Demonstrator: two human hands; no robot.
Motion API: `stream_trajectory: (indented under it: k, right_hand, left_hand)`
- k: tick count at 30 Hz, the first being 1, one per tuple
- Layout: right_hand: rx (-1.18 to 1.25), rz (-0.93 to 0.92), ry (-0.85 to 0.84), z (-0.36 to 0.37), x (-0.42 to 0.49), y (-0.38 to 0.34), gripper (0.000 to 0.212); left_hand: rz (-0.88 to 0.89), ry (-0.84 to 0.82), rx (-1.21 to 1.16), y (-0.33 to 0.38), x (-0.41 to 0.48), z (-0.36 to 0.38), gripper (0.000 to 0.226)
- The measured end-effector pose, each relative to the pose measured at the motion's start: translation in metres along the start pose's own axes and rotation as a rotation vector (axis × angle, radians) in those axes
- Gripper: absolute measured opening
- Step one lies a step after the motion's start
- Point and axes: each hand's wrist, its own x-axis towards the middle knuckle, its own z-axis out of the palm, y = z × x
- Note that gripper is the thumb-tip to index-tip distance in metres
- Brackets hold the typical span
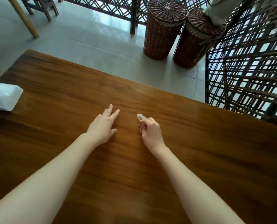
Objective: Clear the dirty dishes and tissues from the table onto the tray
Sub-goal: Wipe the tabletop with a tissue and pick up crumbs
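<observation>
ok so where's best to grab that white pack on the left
Take the pack across its short width near the end that shows, thumb on the near long side, fingers on the far one, coming down from above with the left hand, which is open and nearer. It lies flat on the table and looks soft, so a top pinch should hold. Its left part is out of frame.

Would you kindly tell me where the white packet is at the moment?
In the head view, the white packet lies on the wooden table at the picture's far left edge, well apart from the left hand.
</observation>
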Motion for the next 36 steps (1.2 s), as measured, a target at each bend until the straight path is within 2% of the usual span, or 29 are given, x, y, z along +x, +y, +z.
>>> stream_trajectory:
  k: [3, 7, 15, 20, 23, 28, 33, 35, 36]
  right_hand:
    - [0.032, 0.157, 0.111, -0.034, -0.021, 0.033, 0.025]
    - [-0.021, 0.340, 0.179, -0.071, -0.056, 0.068, 0.024]
    - [-0.026, 0.193, 0.029, -0.065, -0.150, 0.073, 0.027]
    - [-0.127, 0.341, 0.210, -0.113, -0.175, 0.123, 0.022]
    - [-0.163, 0.404, 0.247, -0.137, -0.189, 0.151, 0.021]
    - [-0.174, 0.356, 0.227, -0.132, -0.209, 0.145, 0.023]
    - [-0.268, 0.131, 0.056, -0.132, -0.257, 0.145, 0.023]
    - [-0.262, 0.090, 0.057, -0.141, -0.272, 0.156, 0.022]
    - [-0.236, 0.129, 0.091, -0.150, -0.276, 0.165, 0.023]
  left_hand:
    - [0.016, 0.089, -0.069, 0.015, -0.031, 0.015, 0.091]
    - [0.034, 0.057, -0.152, 0.043, -0.059, 0.035, 0.091]
    - [0.125, -0.030, -0.138, 0.108, -0.086, 0.063, 0.091]
    - [0.202, -0.066, -0.096, 0.129, -0.100, 0.080, 0.091]
    - [0.238, -0.049, -0.079, 0.140, -0.107, 0.089, 0.091]
    - [0.276, -0.049, -0.071, 0.169, -0.118, 0.102, 0.088]
    - [0.290, -0.045, -0.059, 0.192, -0.127, 0.109, 0.085]
    - [0.286, -0.054, -0.050, 0.198, -0.131, 0.110, 0.083]
    - [0.284, -0.063, -0.047, 0.201, -0.133, 0.111, 0.083]
